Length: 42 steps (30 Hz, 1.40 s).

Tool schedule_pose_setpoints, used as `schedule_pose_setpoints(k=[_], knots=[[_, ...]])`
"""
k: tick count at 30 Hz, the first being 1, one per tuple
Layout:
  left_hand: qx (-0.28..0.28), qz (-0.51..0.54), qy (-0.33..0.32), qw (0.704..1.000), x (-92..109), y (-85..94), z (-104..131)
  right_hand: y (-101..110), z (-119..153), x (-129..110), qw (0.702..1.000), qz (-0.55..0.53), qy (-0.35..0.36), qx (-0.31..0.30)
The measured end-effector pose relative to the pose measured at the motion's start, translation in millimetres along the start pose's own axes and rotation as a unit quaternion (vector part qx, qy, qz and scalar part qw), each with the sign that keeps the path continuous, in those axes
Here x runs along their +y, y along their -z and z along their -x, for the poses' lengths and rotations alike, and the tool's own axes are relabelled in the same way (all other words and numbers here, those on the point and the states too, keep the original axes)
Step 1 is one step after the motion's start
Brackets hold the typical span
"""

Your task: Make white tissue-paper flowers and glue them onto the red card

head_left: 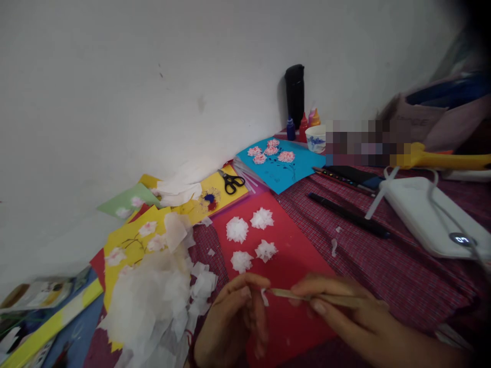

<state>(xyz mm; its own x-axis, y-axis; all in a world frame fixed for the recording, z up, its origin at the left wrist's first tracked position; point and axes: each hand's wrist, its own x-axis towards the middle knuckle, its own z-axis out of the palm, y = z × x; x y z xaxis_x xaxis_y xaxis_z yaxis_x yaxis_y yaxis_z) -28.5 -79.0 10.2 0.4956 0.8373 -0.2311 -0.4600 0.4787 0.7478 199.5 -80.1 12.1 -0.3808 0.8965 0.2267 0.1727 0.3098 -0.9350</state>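
Note:
My right hand pinches a thin, light wooden stick between thumb and fingers, its tip pointing left. A small white paper scrap hangs at that tip, against the fingers of my left hand. My left fingers are curved and apart; no firm grip shows. Both hands are over a red sheet, which carries several ruffled white paper flowers. Left of my left hand lies a loose heap of white tissue paper.
Yellow cards with pale flowers, black-handled scissors and a blue sheet with pink flowers lie behind. Paint bottles and a paper cup stand near the wall. A black pen and white power bank are right.

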Motion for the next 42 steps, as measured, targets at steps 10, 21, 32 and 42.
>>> schedule_pose_setpoints(k=[10, 21, 32, 42], knots=[[0.183, -0.007, -0.015, 0.983, -22.3, -10.1, -1.1, -5.9, 0.1, 7.6, 0.999, -0.029, -0.014, -0.003], [0.149, -0.586, -0.008, 0.796, -16.8, -18.2, -10.2, 32.9, 1.8, 9.8, 0.999, 0.004, -0.016, 0.045], [0.050, -0.711, 0.024, 0.701, -26.1, -34.4, -56.6, 48.2, 15.0, 14.7, 0.999, 0.029, -0.030, 0.032], [0.202, -0.344, 0.045, 0.916, -13.8, -33.7, -36.9, 41.5, 13.6, 0.1, 1.000, 0.011, -0.012, 0.005]])
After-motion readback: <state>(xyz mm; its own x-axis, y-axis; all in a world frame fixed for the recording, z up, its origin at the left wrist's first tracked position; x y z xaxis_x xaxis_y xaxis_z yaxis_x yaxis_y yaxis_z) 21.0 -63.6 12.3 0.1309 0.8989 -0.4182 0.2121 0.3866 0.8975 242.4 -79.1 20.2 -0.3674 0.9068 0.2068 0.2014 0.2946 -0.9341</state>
